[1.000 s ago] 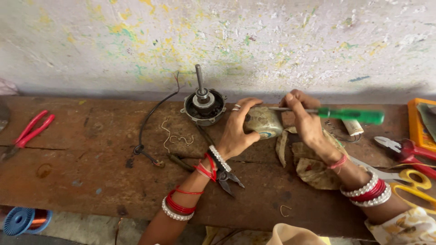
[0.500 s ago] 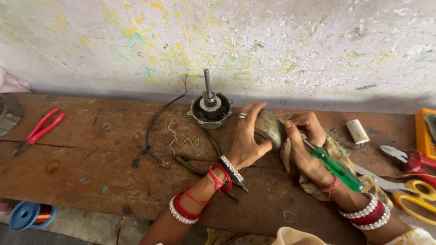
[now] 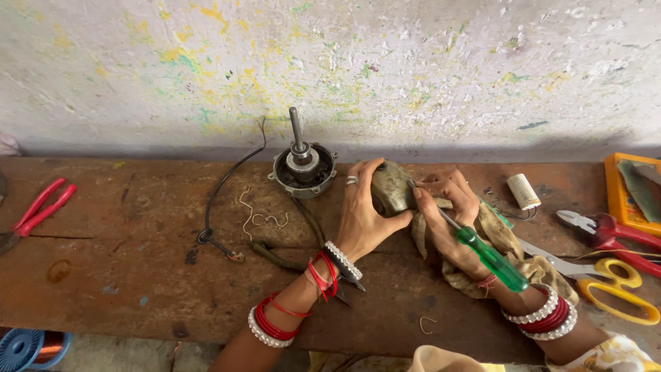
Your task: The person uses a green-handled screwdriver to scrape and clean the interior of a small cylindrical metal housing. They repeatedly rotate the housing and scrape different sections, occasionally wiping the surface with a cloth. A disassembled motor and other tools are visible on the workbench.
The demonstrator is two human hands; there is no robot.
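- The counter (image 3: 138, 275) is a long, worn wooden board set against a paint-spattered wall (image 3: 413, 76); everything lies within arm's reach of the motor part (image 3: 303, 169), which serves as the landmark here.
- The motor part, a round housing with its shaft pointing up, stands upright near the wall, seemingly so the open side stays accessible.
- A dirty rag (image 3: 502, 241) lies right of the motor part, under the right hand, apparently as a pad for greasy work.
- The dull metal cover (image 3: 391, 187) sits just right of the motor part, tilted on edge and off the counter.
- The left hand (image 3: 365, 213) is closed around the cover from the near side, thumb underneath, bracing it so it cannot turn.
- The right hand (image 3: 447, 213) grips a green-handled screwdriver (image 3: 482, 251) like a pen, its tip touching the cover's right edge; the low hold likely gives finer control.
- Yellow-handled scissors (image 3: 613, 289) and red-handled cutters (image 3: 613, 231) lie far right of the motor part, parked beside an orange tray (image 3: 623, 200).
- Red-handled pliers (image 3: 38, 210) lie far left of it.
- A black wire (image 3: 224, 186) curls left of the motor part.
- 1 small white cylinder (image 3: 523, 191) rests to its right.
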